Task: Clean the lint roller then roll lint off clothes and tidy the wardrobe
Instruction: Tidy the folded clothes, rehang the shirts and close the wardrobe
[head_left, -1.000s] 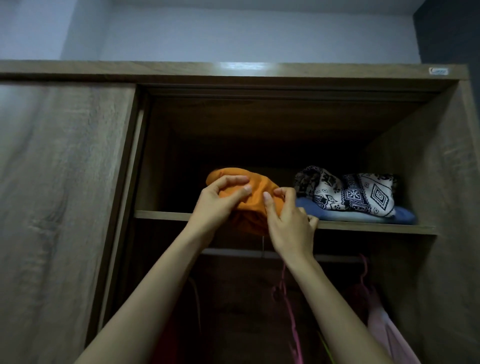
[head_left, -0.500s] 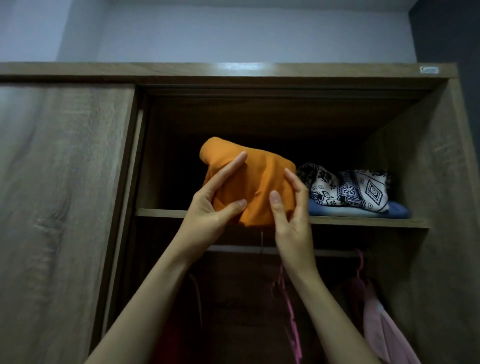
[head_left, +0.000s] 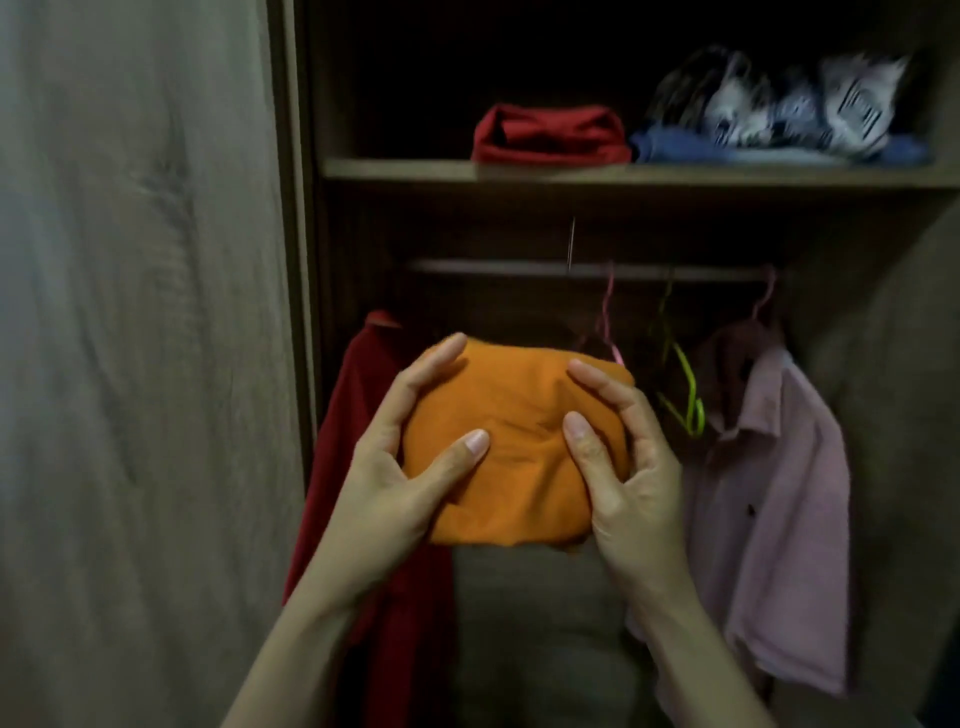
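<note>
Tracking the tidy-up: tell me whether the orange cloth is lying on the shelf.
No, the left hand and right hand grip the orange cloth in the air, below the shelf.

left hand (head_left: 395, 493) and right hand (head_left: 634, 483) raised together, thumbs on top, gripping orange garment (head_left: 519, 415)

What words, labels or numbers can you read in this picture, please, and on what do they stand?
None can be read.
The patterned cloth on the shelf: blurred, no letters discernible.
The pink shirt: small dark mark, too small to read.
The orange garment: plain.
</note>
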